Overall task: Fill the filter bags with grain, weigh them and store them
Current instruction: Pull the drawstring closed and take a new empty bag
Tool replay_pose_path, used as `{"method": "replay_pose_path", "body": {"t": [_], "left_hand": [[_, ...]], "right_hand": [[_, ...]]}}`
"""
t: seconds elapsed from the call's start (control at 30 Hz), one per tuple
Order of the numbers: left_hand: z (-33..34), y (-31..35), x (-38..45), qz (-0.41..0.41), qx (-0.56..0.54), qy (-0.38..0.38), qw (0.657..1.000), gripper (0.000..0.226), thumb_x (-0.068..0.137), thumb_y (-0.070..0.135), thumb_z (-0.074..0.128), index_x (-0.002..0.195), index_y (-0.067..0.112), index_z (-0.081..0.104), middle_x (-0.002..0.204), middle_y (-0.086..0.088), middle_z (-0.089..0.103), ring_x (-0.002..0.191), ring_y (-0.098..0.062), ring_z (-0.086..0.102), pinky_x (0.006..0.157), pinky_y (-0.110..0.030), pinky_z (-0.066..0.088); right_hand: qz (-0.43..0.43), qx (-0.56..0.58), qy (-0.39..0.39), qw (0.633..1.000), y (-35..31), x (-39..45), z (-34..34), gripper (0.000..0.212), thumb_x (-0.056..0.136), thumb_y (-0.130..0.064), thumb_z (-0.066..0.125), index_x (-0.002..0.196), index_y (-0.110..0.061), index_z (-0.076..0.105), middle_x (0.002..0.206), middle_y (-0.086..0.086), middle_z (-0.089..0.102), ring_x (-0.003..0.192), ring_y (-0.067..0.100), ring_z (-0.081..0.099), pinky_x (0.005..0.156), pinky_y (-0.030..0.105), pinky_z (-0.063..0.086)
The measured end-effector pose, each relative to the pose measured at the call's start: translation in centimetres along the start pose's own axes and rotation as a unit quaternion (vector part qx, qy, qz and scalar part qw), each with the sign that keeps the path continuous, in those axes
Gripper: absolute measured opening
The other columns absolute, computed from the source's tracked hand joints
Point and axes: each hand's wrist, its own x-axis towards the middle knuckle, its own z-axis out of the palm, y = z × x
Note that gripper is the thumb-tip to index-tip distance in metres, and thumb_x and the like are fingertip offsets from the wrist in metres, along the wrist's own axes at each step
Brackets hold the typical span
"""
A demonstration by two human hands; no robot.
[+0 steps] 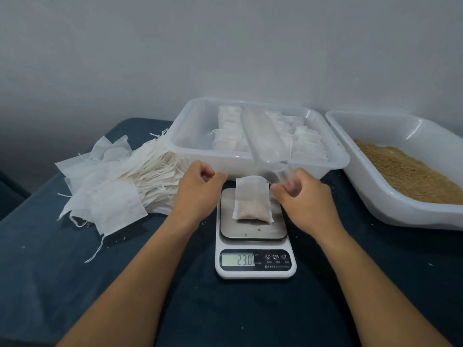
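Note:
A white filter bag (251, 199) with grain in its lower half lies on the steel plate of a small kitchen scale (253, 246), which reads 23.0. My left hand (198, 186) hovers just left of the bag's top with its fingers curled; I see nothing in it. My right hand (303, 194), slightly blurred, has its thumb and fingers pinched at the bag's upper right corner. A clear tub (190, 136) behind the scale holds rows of filled bags (305, 139). At the right, a white tray (400, 211) holds loose grain (411, 176).
A heap of empty filter bags (117, 181) with loose strings lies left of the scale on the dark blue cloth (50, 271). A translucent scoop (263, 136) rests across the bags in the tub. A few stray grains dot the cloth. A wall stands close behind.

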Motion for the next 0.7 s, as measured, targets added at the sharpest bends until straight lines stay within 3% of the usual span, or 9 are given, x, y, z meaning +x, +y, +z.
{"method": "replay_pose_path", "body": {"t": [0.07,0.17,0.23,0.33,0.4,0.5,0.6,0.7], "left_hand": [[0.2,-0.1,-0.1,0.015,0.008,-0.005,1.0,0.019,0.089,0.025,0.069,0.081,0.022,0.053,0.068,0.01,0.051,0.05,0.003,0.046,0.05,-0.013,0.037],[0.3,-0.1,-0.2,0.02,0.026,-0.015,0.999,0.019,0.089,0.026,0.07,0.08,0.022,0.053,0.067,0.009,0.054,0.05,0.001,0.047,0.05,-0.015,0.035],[0.3,-0.1,-0.3,0.02,0.033,-0.02,0.999,0.018,0.088,0.028,0.07,0.081,0.024,0.054,0.07,0.005,0.061,0.054,0.0,0.049,0.055,-0.02,0.036],[0.5,-0.1,-0.6,0.037,0.036,-0.018,0.999,0.02,0.087,0.031,0.073,0.082,0.025,0.054,0.072,0.006,0.062,0.056,0.002,0.052,0.054,-0.012,0.039],[0.6,0.1,-0.8,0.055,0.003,-0.023,0.998,0.025,0.084,0.04,0.077,0.088,0.03,0.054,0.08,0.01,0.063,0.066,0.005,0.058,0.061,-0.009,0.042],[0.7,0.4,-1.3,0.093,-0.061,-0.056,0.992,0.049,0.069,0.062,0.079,0.108,0.046,0.053,0.11,0.013,0.064,0.098,0.002,0.065,0.083,-0.018,0.052],[0.9,0.8,-2.0,0.128,-0.118,-0.131,0.976,0.07,0.067,0.06,0.084,0.128,0.052,0.049,0.125,0.017,0.063,0.119,0.002,0.061,0.097,-0.02,0.052],[1.0,1.1,-2.5,0.157,-0.103,-0.216,0.958,0.078,0.07,0.051,0.089,0.136,0.045,0.048,0.13,0.016,0.066,0.123,-0.007,0.063,0.102,-0.027,0.052]], "right_hand": [[-0.012,-0.02,-0.018,1.0,-0.2,0.0,0.4,0.045,0.089,-0.04,0.075,0.07,-0.02,0.04,0.063,-0.001,0.054,0.056,0.014,0.046,0.049,0.026,0.037],[-0.017,-0.046,-0.033,0.998,-0.5,0.1,0.9,0.045,0.09,-0.042,0.074,0.069,-0.024,0.038,0.062,-0.005,0.052,0.056,0.013,0.046,0.055,0.034,0.041],[-0.023,-0.054,-0.028,0.998,-0.7,0.1,1.2,0.045,0.088,-0.04,0.076,0.068,-0.025,0.038,0.062,-0.008,0.052,0.056,0.009,0.047,0.054,0.033,0.04],[-0.018,0.018,-0.008,1.0,-1.1,0.0,1.3,0.046,0.085,-0.032,0.08,0.067,-0.024,0.039,0.061,-0.011,0.049,0.054,0.006,0.045,0.05,0.019,0.035],[-0.016,0.079,0.002,0.997,-1.3,-0.1,0.9,0.046,0.085,-0.03,0.081,0.07,-0.017,0.04,0.061,-0.003,0.047,0.054,0.009,0.042,0.052,0.019,0.038],[-0.038,0.158,0.016,0.987,-1.8,-0.5,-0.1,0.04,0.088,-0.031,0.08,0.075,-0.017,0.046,0.073,0.014,0.059,0.065,0.024,0.052,0.061,0.029,0.046],[-0.073,0.215,0.034,0.973,-2.5,-0.7,-1.3,0.028,0.09,-0.036,0.076,0.084,-0.019,0.054,0.085,0.014,0.069,0.08,0.028,0.065,0.074,0.041,0.057],[-0.092,0.249,0.036,0.964,-2.8,-0.8,-2.0,0.045,0.089,-0.043,0.074,0.1,-0.001,0.061,0.097,0.018,0.069,0.093,0.036,0.068,0.081,0.055,0.058]]}}
